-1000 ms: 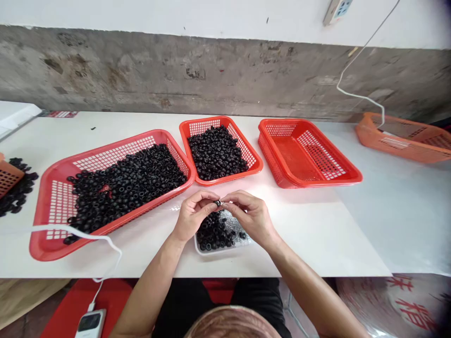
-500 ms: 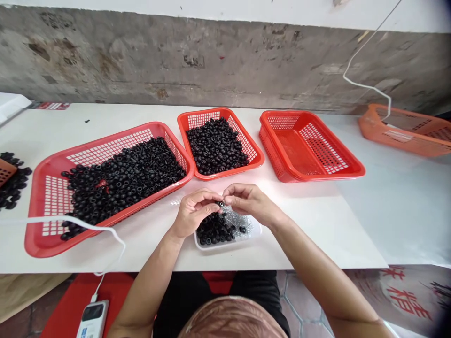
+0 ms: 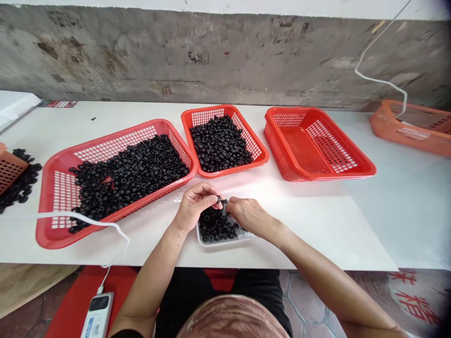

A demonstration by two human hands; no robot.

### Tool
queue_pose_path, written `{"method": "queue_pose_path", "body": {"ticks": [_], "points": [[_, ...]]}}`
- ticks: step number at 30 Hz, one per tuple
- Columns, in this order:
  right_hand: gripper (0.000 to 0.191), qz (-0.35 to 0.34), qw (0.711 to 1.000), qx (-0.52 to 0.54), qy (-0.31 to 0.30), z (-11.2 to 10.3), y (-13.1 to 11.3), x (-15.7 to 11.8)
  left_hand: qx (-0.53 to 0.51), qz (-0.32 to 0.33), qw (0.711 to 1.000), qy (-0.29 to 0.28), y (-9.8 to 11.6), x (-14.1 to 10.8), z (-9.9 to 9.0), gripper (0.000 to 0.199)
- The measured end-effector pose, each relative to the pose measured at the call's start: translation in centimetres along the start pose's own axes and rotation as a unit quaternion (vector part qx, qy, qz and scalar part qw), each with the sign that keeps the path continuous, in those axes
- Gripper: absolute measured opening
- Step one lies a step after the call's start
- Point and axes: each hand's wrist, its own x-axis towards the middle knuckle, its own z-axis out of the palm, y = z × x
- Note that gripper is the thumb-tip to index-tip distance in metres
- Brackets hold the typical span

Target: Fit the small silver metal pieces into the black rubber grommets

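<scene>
My left hand [image 3: 196, 205] pinches a small black ring-shaped part [image 3: 219, 199] between thumb and fingertips, above the left side of a clear plastic tray [image 3: 225, 243]. Over the tray's right side is my right hand [image 3: 251, 216], its fingers bent down and pressed together at the small clear pieces [image 3: 243, 232]; whether anything is between those fingertips is hidden. Many black parts [image 3: 215, 226] fill the left part of the tray.
Behind the tray are a long red basket [image 3: 47, 202] and a smaller one [image 3: 263, 158], both holding black parts, and stacked red baskets [image 3: 292, 145]. Orange baskets stand at both sides. A white cable [image 3: 95, 223] runs to a power bank [image 3: 98, 314].
My right hand has moved away from my left fingertips and down into the tray's clear pieces. The black part stays in my left hand. The whole view has shifted slightly.
</scene>
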Motion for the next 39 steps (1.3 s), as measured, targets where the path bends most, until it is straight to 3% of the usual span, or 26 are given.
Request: {"method": "queue_pose_path", "body": {"ticks": [13, 16, 18, 21, 27, 33, 39], "points": [[0.015, -0.033, 0.999, -0.002, -0.001, -0.5, 0.8, -0.9, -0.045, -0.018, 0.998, 0.035, 0.4, 0.3, 0.0, 0.030], [0.015, -0.054, 0.995, 0.069, 0.043, -1.5, 1.5, -1.6, -0.067, -0.030, 0.996, 0.040, 0.8, 0.2, 0.1, 0.029], [0.012, -0.080, 0.975, 0.173, 0.116, -2.5, 2.0, -2.0, -0.069, -0.049, 0.996, 0.040, 1.2, 0.3, 0.5, 0.027], [0.012, -0.121, 0.917, 0.301, 0.233, -3.9, 2.4, -2.1, -0.055, -0.094, 0.993, 0.041, 2.0, 0.6, 1.4, 0.027], [0.014, -0.185, 0.835, 0.374, 0.358, -5.3, 2.1, -0.1, -0.053, -0.142, 0.988, 0.032, 3.1, 2.3, 2.6, 0.038], [0.015, -0.237, 0.835, 0.324, 0.375, -6.9, 2.4, 1.8, -0.103, -0.120, 0.986, 0.055, 2.9, 4.2, 1.6, 0.036], [0.021, -0.276, 0.837, 0.331, 0.337, -7.3, 2.4, 2.7, -0.088, -0.094, 0.991, 0.041, 2.0, 3.9, 0.5, 0.038]]}}
